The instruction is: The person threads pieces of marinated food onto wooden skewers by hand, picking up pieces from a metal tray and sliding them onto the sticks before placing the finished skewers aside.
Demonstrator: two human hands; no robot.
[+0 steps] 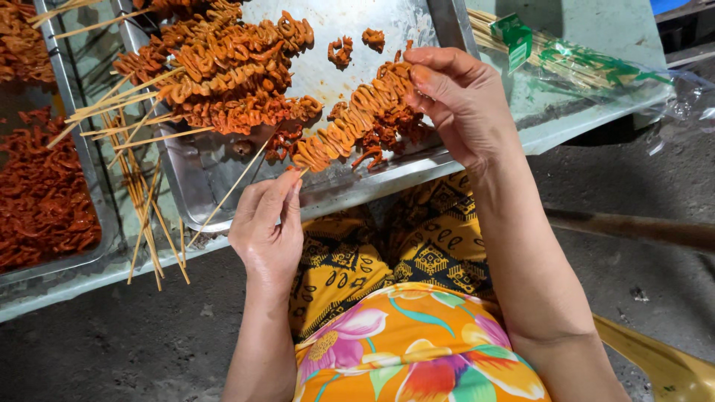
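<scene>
My left hand (268,227) pinches the bare lower end of a bamboo skewer (302,171), fingers closed on the stick. The skewer carries a row of folded orange marinated meat pieces (356,119) running up to the right. My right hand (458,97) grips the upper end of that row, fingertips pressed on the last pieces. Both hands hold it just above a metal tray (223,201). A heap of finished skewers (227,71) lies in the tray's left half, sticks pointing left. Loose meat pieces (387,138) lie under the held skewer.
A second tray (82,160) at left holds raw red marinated meat (37,193). Bare bamboo sticks (145,216) lie between the trays. A plastic bag of fresh skewers (573,67) rests at the upper right. My patterned skirt (387,253) and a yellow chair edge (663,365) are below.
</scene>
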